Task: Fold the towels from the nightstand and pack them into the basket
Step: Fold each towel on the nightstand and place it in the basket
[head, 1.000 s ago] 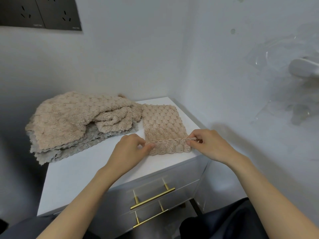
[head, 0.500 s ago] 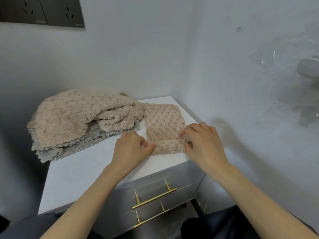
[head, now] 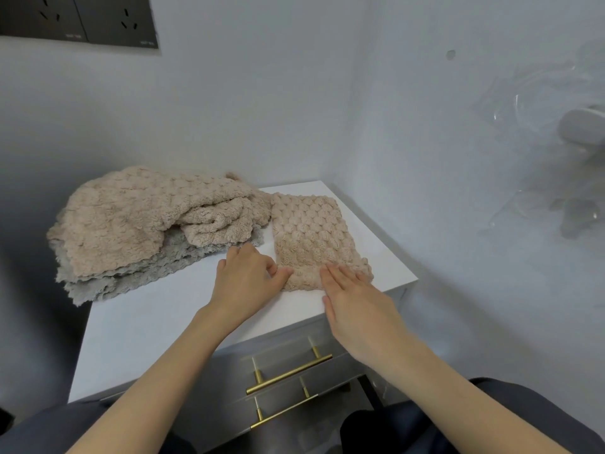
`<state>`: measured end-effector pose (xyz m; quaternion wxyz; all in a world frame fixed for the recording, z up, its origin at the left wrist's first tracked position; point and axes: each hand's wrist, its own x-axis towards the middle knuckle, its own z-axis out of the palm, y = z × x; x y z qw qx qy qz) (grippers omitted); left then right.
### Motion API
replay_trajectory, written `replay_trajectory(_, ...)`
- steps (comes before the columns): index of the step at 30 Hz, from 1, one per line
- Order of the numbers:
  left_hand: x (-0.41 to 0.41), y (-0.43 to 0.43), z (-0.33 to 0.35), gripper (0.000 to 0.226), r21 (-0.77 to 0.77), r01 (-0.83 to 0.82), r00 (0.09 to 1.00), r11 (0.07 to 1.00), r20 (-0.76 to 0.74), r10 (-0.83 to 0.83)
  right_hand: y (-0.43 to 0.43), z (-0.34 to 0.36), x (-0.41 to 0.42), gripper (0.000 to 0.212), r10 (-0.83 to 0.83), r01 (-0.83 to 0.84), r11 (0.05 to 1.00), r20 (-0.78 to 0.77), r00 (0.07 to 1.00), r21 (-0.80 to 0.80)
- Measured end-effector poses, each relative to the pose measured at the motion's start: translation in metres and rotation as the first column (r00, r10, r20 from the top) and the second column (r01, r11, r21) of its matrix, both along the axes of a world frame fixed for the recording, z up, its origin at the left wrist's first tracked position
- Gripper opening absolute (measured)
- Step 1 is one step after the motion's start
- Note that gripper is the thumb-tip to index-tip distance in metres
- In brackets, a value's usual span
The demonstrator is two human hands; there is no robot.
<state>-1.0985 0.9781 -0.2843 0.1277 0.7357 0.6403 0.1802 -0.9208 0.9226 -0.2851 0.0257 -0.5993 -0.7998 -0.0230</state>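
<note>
A beige bubble-textured towel [head: 311, 234] lies folded into a narrow strip at the right end of the white nightstand top [head: 157, 322]. My left hand [head: 247, 280] sits at the strip's near left corner, thumb and fingertips pinching the fabric edge. My right hand [head: 357, 299] lies flat with straight fingers on the strip's near end, pressing it down. A loose heap of beige towels [head: 144, 217] rests on grey towels [head: 137, 273] at the left back of the nightstand. No basket is in view.
The nightstand stands in a corner between two pale walls. Its grey drawers carry gold bar handles [head: 288, 373] below my hands. A dark socket panel [head: 78, 19] is on the back wall. A clear wall holder [head: 556, 126] hangs at right. My dark-trousered knees are at the bottom.
My right hand let go of the towel's pinched right edge, moved left and now lies flat on the near end. My left hand has stayed at the near left corner.
</note>
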Motion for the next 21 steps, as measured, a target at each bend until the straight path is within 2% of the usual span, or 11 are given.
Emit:
replay_trajectory(3,0.002,0.000,0.000,0.041,-0.010,-0.024,1.000,1.000,-0.008,0.023,0.002,0.003,0.016,0.054,-0.064,0.066,0.995,0.032,0.997,-0.068)
replay_trajectory(5,0.004,-0.003,-0.002,0.037,0.039,-0.044,0.999,0.998,-0.026,0.045,0.002,0.002,0.022,0.054,-0.091,0.094,0.991,0.031,0.995,-0.095)
replay_trajectory(8,0.008,-0.010,-0.004,0.022,0.305,0.002,0.999,0.952,-0.037,0.010,0.005,0.000,0.028,0.054,-0.071,0.073,0.996,0.029,0.997,-0.058)
replay_trajectory(11,0.008,-0.014,-0.003,0.013,0.470,0.210,0.976,0.858,-0.157,-0.153,0.011,-0.001,0.033,0.055,-0.039,0.039,0.999,0.048,0.998,-0.005)
replay_trajectory(14,0.004,-0.015,-0.001,0.024,0.450,0.353,0.928,0.820,-0.281,-0.246,0.015,0.003,0.038,0.054,-0.038,0.037,0.999,0.036,0.999,0.006)
replay_trajectory(17,-0.003,-0.017,0.001,0.018,0.417,0.379,0.920,0.826,-0.263,-0.290,0.018,0.005,0.043,0.051,-0.023,0.023,1.000,0.024,0.999,-0.005)
replay_trajectory(21,-0.011,-0.017,0.000,0.032,0.355,0.370,0.922,0.858,-0.252,-0.294,0.022,0.006,0.054,0.046,-0.001,0.002,1.000,-0.105,0.994,0.014)
